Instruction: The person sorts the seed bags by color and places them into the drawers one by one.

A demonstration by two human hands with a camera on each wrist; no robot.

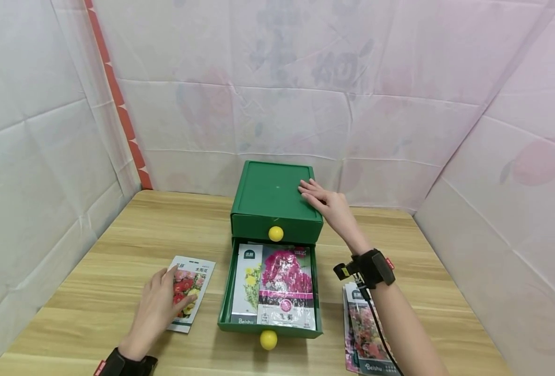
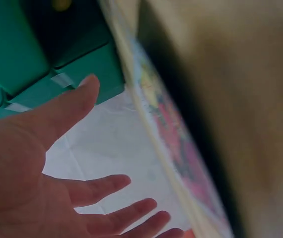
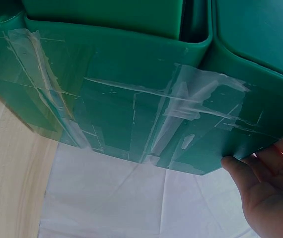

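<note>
Your left hand (image 1: 157,308) lies with straight fingers flat on a seed packet (image 1: 190,297) printed with red flowers; the thumb touches its printed face and nothing is pinched. The packet lies flat on the wooden table (image 1: 117,245), left of centre and near the front edge, just beside the open lower drawer (image 1: 224,292). Expect it to be light, thin and floppy, with a glossy skin that may slide on the wood, so take it by a long edge between thumb and fingertips and do not press down on the middle, where the seeds could shift.

That drawer belongs to a small green drawer chest (image 1: 272,196) at the table's middle. It is pulled forward by its yellow knob (image 1: 268,340) and holds a yellow-flower packet (image 1: 248,284) overlapped by a pink-flower packet (image 1: 286,287).

Your right hand (image 1: 326,203) rests open on the chest's top at its right edge, fingers straight, holding nothing. More packets (image 1: 364,334) are stacked at the front right, partly under your forearm.
</note>
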